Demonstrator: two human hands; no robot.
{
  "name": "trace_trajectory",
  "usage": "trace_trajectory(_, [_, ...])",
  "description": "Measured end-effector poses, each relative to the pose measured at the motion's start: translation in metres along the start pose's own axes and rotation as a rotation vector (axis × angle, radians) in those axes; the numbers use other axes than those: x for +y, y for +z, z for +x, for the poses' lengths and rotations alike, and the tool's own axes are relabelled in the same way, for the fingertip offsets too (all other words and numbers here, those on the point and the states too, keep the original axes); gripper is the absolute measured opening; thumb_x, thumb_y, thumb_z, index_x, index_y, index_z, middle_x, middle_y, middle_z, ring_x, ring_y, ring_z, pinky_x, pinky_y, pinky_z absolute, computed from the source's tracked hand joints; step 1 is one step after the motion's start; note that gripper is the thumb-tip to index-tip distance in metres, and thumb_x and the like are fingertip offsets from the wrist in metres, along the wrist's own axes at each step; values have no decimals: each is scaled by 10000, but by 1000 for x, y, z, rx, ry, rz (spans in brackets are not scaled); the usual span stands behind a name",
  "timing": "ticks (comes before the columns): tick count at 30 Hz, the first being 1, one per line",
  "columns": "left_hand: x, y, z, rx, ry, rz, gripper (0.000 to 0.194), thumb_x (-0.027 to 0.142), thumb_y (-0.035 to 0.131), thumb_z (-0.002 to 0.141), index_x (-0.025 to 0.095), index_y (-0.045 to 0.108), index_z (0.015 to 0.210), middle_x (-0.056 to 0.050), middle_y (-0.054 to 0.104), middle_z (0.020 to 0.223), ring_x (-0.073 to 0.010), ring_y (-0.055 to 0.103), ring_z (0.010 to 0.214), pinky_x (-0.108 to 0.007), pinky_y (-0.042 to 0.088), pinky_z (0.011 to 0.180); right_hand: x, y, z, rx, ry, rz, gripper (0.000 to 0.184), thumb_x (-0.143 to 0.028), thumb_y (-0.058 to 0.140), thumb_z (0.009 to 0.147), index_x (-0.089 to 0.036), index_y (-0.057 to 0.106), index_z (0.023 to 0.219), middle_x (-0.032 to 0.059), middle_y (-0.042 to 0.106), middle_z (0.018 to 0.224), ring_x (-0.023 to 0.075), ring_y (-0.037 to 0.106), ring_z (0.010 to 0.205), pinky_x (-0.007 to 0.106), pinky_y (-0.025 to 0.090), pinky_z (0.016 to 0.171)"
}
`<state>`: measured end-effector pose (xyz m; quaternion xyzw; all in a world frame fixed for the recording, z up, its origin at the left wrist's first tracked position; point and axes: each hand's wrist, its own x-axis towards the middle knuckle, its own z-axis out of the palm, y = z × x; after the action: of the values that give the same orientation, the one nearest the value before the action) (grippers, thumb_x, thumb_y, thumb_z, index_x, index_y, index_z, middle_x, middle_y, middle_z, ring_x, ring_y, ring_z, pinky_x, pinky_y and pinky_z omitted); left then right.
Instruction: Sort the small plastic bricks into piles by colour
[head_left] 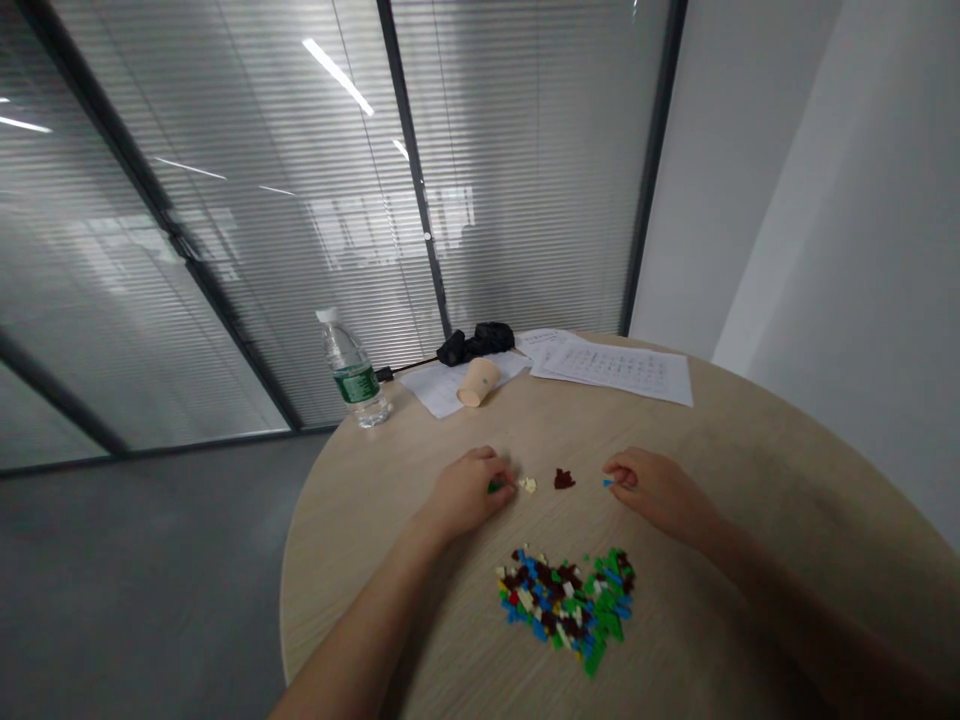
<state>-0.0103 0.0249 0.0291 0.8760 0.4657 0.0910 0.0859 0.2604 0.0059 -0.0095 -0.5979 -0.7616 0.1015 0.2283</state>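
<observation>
My left hand (472, 490) rests low over the table, fingers curled and closed around a green building brick (493, 487) that is partly hidden by them. Just right of its fingertips lies a small cluster of cream bricks (529, 485). Farther right is a small group of dark brown bricks (563, 479). My right hand (649, 488) is closed, its fingertips at a small blue building brick (607, 483). Nearer to me, between my forearms, spreads a mixed pile of bricks (559, 600) in green, blue, brown, cream and a little red and yellow.
A water bottle (356, 378) stands at the round table's (345, 560) far left edge. A paper cup (478, 382) lies on its side on white paper (435, 392). Behind it is a black bundle (480, 342). Printed sheets (611, 368) lie at the back right.
</observation>
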Motion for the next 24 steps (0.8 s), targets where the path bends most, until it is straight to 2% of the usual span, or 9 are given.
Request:
trace_trajectory(5, [-2, 1, 0, 22, 15, 6, 152, 277, 505, 802, 200, 625, 854, -30, 561, 900, -159, 539, 829, -240, 410, 700, 0, 6, 2, 4, 27, 51, 112, -185, 521, 714, -186, 633, 706, 36, 644, 683, 149, 563, 618, 250, 399, 593])
trace_trajectory(9, [-2, 2, 1, 19, 3, -10, 141, 269, 516, 789, 205, 627, 847, -25, 564, 900, -157, 542, 822, -241, 415, 702, 4, 10, 3, -15, 71, 136, 121, -246, 534, 742, -187, 631, 785, 17, 643, 641, 148, 571, 581, 250, 399, 570])
trace_trajectory(13, [-2, 2, 0, 4, 11, -20, 131, 249, 532, 776, 205, 628, 854, -26, 565, 901, -159, 541, 835, -244, 420, 717, 7, 5, 4, 13, -44, 162, 231, -162, 493, 745, -181, 645, 918, 35, 645, 733, 156, 584, 655, 254, 424, 614])
trace_trajectory(17, [-2, 3, 0, -6, 14, -23, 134, 251, 529, 785, 201, 633, 854, -32, 565, 909, -158, 541, 829, -244, 420, 712, 9, 3, 4, -36, -234, 136, 335, -61, 439, 723, -196, 687, 904, 63, 626, 871, 155, 580, 739, 253, 432, 658])
trace_trajectory(20, [-2, 4, 1, -4, 9, -32, 135, 263, 534, 788, 204, 635, 856, -31, 561, 905, -157, 541, 818, -244, 421, 704, 11, 7, 6, -59, -246, 127, 275, -117, 459, 767, -184, 693, 895, 70, 622, 847, 159, 571, 708, 264, 436, 648])
trace_trajectory(24, [1, 0, 1, 16, 64, -82, 117, 244, 555, 782, 196, 639, 847, -28, 562, 899, -157, 535, 846, -251, 419, 745, 12, 15, 8, -23, -173, 129, 220, -199, 499, 787, -159, 678, 909, 76, 633, 809, 176, 571, 704, 286, 443, 659])
